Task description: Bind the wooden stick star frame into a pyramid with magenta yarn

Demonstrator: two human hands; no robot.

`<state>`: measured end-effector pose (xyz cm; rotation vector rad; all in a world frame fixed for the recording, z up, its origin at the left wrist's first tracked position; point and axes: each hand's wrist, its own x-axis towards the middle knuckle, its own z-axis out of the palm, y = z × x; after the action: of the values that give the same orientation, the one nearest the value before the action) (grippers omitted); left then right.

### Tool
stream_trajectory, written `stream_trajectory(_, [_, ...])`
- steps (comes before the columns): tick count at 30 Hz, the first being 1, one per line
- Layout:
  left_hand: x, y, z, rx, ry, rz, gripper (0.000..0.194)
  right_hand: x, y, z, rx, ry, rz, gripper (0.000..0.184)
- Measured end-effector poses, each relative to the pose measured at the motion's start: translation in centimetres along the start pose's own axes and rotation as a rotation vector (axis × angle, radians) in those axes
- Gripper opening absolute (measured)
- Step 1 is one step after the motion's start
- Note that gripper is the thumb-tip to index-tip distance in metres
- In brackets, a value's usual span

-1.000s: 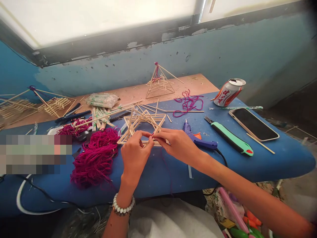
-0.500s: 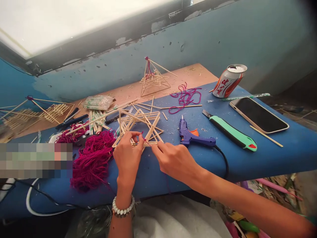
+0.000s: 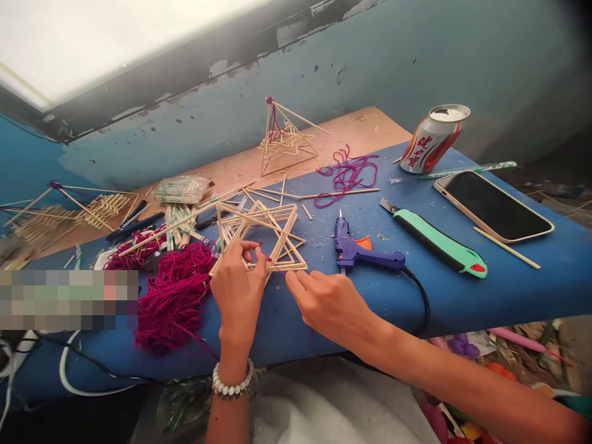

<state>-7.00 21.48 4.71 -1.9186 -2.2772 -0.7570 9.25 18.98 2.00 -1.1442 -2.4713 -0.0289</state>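
Note:
My left hand (image 3: 240,277) pinches a thin magenta yarn strand (image 3: 276,266) between thumb and forefinger, at the near side of a star-shaped frame of wooden sticks (image 3: 289,231). The strand runs taut to my right hand (image 3: 324,296), whose closed fingertips grip it just in front of the frame's near right corner. A loose end hangs below the right hand. Left of my left hand lies a heap of magenta yarn (image 3: 173,302). The frame rests on the blue table cover, its left near part hidden behind my left hand.
On the right are a purple glue gun (image 3: 365,253), a green utility knife (image 3: 439,243), a phone (image 3: 494,206) and a drink can (image 3: 435,139). A stick pyramid (image 3: 287,145) stands behind, near tangled yarn (image 3: 349,176). Wrapped sticks (image 3: 181,190) and pliers (image 3: 134,223) lie left.
My right hand has drawn slightly down and away from my left, stretching the yarn between them. The left hand keeps its pinch. The view has shifted a little.

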Motion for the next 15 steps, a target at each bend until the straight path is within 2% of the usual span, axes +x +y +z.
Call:
stream_trajectory(10, [-0.26, -0.05, 0.22, -0.017, 0.012, 0.004, 0.010, -0.47, 0.41, -0.09, 0.016, 0.023, -0.007, 0.027])
stream_trajectory(15, [-0.15, -0.06, -0.34, -0.040, -0.035, 0.045, 0.014, -0.65, 0.23, -0.23, 0.026, 0.056, 0.029, 0.028])
